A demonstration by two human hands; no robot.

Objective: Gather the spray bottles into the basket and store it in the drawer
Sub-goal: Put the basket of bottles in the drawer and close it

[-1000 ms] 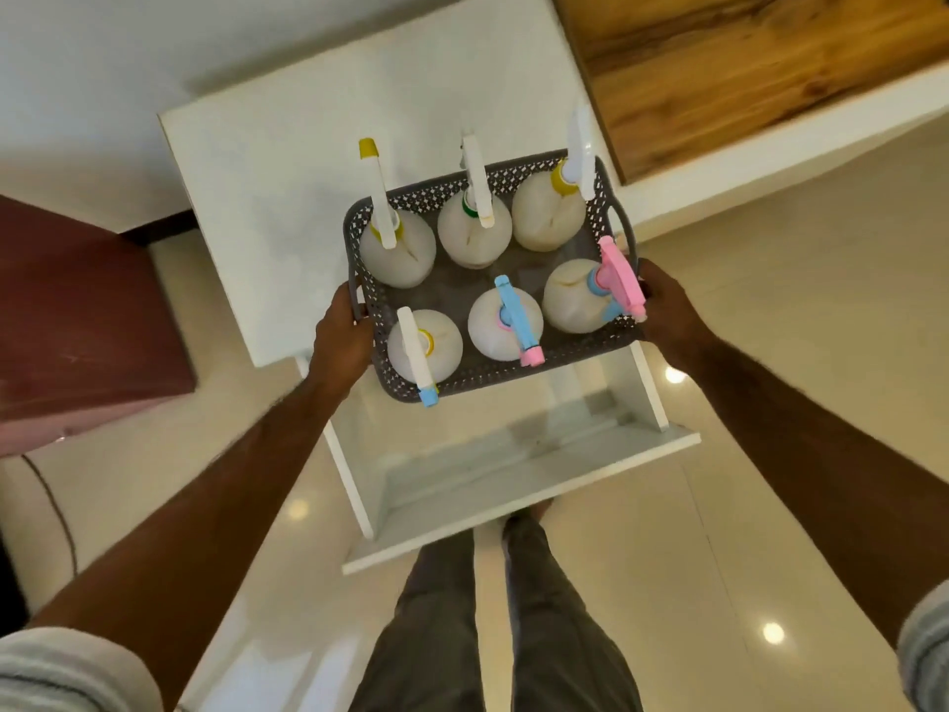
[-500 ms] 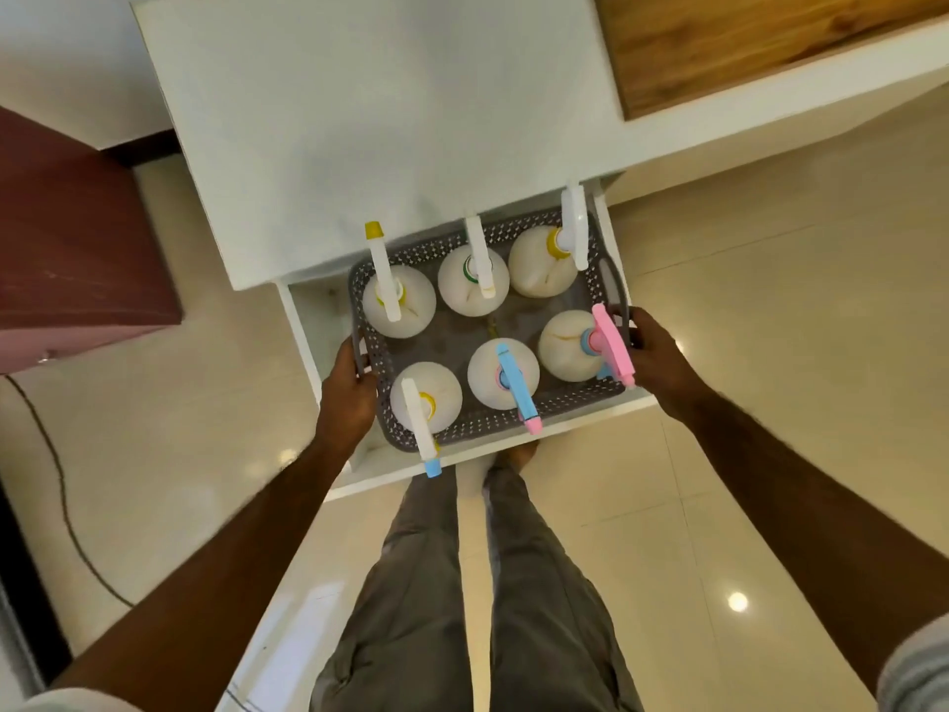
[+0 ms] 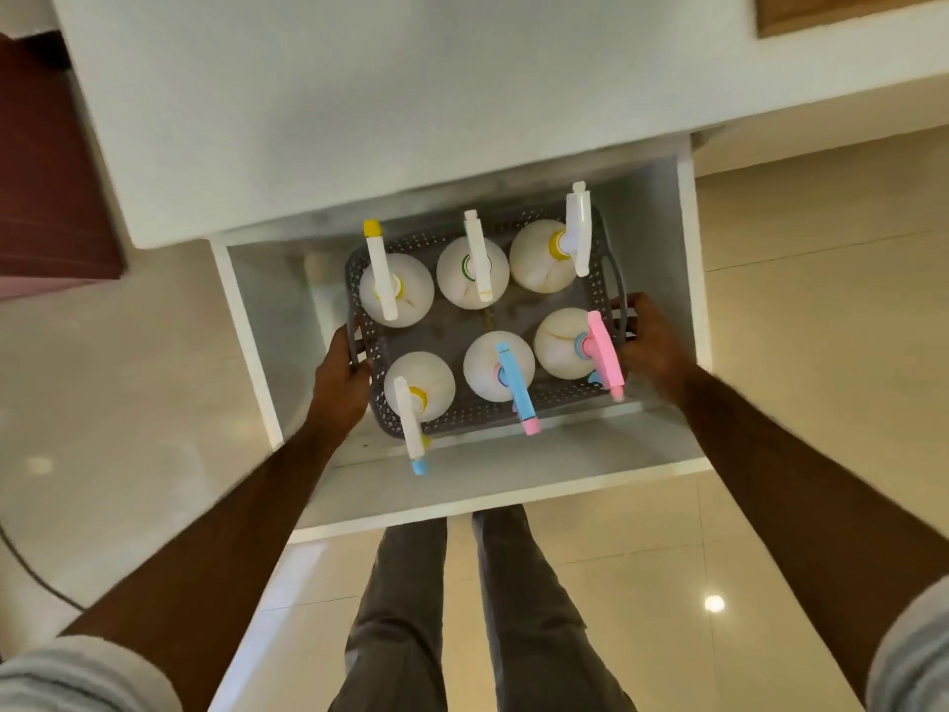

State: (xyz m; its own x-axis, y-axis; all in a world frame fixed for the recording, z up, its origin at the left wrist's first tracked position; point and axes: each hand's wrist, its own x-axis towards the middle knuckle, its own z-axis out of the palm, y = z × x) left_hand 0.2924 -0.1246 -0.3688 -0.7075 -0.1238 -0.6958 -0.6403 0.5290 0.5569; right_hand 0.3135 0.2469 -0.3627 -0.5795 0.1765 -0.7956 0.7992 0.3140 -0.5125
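A grey perforated basket [image 3: 462, 328] holds several white spray bottles [image 3: 471, 272] standing upright, with nozzles in white, yellow, blue and pink. The basket is down inside the open white drawer [image 3: 493, 480], between its side walls. My left hand [image 3: 341, 382] grips the basket's left handle. On the opposite side, my right hand [image 3: 649, 341] is closed on the right handle. I cannot tell whether the basket rests on the drawer floor.
The white cabinet top [image 3: 359, 105] overhangs the drawer's back. A dark red piece of furniture [image 3: 46, 172] stands at the left. My legs [image 3: 462, 608] stand on the glossy tiled floor right in front of the drawer. A wooden surface [image 3: 847, 7] shows top right.
The basket has come off the cabinet top and gone down into the open drawer, both hands still on its handles. The camera has leaned closer over the drawer.
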